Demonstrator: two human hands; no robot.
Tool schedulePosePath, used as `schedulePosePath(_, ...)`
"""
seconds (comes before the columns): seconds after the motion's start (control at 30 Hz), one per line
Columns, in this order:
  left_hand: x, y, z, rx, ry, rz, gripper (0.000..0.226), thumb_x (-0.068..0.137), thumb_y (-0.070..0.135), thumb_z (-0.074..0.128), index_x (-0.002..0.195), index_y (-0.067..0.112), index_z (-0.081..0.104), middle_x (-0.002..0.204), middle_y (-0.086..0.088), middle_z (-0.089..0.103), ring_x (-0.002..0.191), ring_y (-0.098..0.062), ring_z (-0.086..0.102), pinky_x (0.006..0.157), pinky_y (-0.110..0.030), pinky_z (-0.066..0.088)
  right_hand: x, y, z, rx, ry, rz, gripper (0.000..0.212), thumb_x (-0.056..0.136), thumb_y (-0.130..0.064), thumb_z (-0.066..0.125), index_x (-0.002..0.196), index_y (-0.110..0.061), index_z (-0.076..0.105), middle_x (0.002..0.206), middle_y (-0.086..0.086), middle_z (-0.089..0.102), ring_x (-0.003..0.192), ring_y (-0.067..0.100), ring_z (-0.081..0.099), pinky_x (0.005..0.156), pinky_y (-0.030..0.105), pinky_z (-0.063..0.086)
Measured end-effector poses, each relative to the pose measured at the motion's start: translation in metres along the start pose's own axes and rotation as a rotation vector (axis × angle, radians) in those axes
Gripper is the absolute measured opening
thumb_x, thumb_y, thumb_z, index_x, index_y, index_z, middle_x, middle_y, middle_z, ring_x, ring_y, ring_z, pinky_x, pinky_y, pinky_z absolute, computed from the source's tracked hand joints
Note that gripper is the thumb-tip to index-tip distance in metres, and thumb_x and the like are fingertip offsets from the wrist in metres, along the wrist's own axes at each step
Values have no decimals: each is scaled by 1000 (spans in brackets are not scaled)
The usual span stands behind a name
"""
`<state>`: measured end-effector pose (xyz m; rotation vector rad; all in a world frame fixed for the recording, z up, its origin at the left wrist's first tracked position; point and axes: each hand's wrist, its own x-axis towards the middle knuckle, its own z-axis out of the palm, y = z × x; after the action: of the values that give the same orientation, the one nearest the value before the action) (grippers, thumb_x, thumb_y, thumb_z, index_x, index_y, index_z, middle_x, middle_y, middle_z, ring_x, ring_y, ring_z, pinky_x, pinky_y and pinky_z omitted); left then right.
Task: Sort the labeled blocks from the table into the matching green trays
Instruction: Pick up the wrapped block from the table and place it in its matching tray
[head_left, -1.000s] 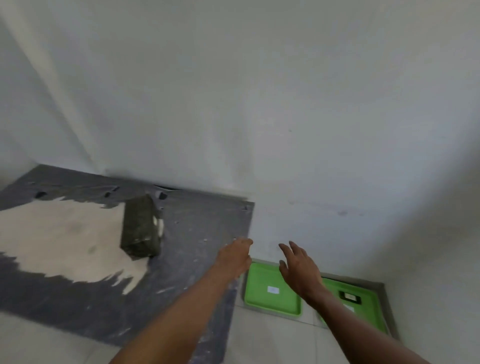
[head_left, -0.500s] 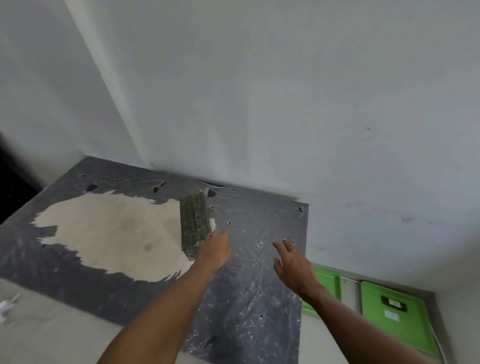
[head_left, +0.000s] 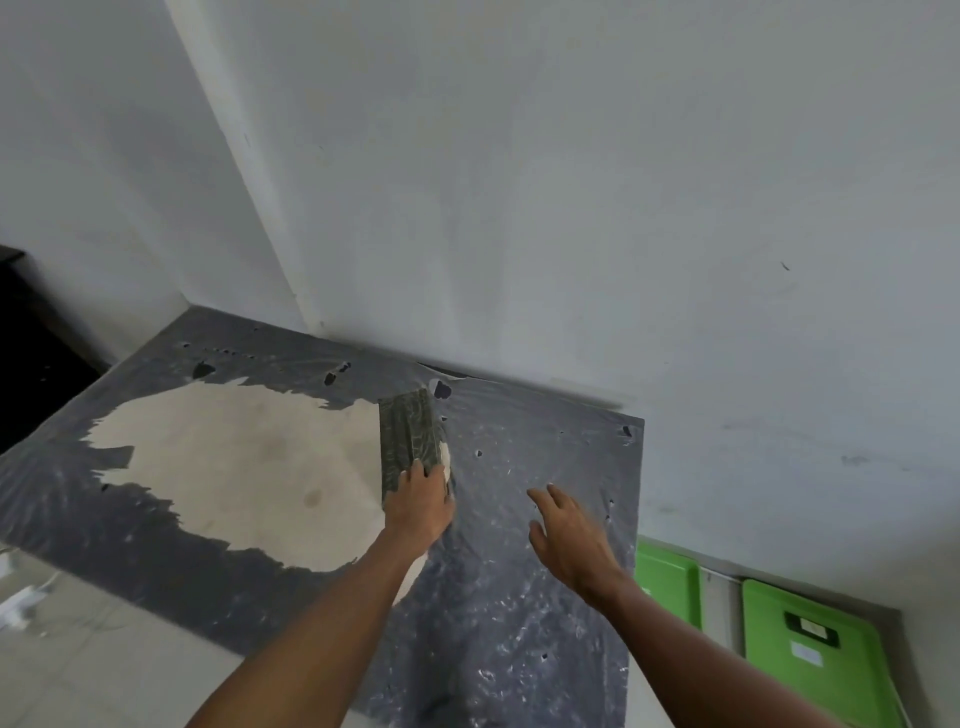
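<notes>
One dark block (head_left: 408, 441) at frame centre is now being clasped at its near end by the left hand (head_left: 421, 506), having closed in, while the right hand (head_left: 569, 540) is hovering spread and empty, leaving the green trays (head_left: 810, 644) at lower right unfed.

A block (head_left: 408, 441) is lying on the table (head_left: 545, 597), near its far edge, close to the wall (head_left: 519, 208) behind; the left hand (head_left: 420, 506) is resting on the block's near end; the right hand (head_left: 569, 540) is hovering to the right of it, over the table; two trays (head_left: 670, 587) (head_left: 810, 675) are lying side by side lower down, beyond the table's right edge, along the wall.
</notes>
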<state>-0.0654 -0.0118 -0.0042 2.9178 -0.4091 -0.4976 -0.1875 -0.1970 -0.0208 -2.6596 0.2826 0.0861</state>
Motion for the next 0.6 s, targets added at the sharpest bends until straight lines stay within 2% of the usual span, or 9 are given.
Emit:
schedulePosePath(0.13, 25, -11, -4, -30, -20, -34, 58, 99, 44, 49, 151, 26, 29, 164, -13, 18, 149, -39, 21, 111, -60, 39, 14, -12, 12, 7, 41, 59, 47, 100, -23, 49, 145, -19, 37, 154, 16, 38, 138, 29, 42, 110, 41, 40)
schedulePosePath(0.3, 53, -25, 2, -44, -35, -10, 71, 94, 59, 49, 154, 39, 17, 166, -14, 0, 150, -48, 4, 111, -70, 29, 33, -30, 27, 13, 72, 125, 45, 98, -21, 51, 142, -18, 40, 148, 14, 45, 130, 29, 50, 102, 39, 48)
schedulePosePath(0.43, 56, -26, 9, -34, -37, -3, 72, 94, 54, 52, 154, 40, 15, 165, -17, 0, 148, -52, 2, 105, -67, 39, 34, -39, 39, 12, 77, 179, 45, 98, -22, 51, 141, -18, 40, 147, 13, 46, 128, 29, 51, 100, 41, 51)
schedulePosePath(0.6, 54, -17, 1, -105, 17, 6, 66, 90, 46, 57, 150, 39, 30, 165, -11, 15, 147, -49, 13, 103, -63, 40, 29, -40, 40, 22, 81, 257, 46, 97, -21, 50, 141, -18, 40, 147, 14, 46, 128, 30, 51, 98, 43, 52)
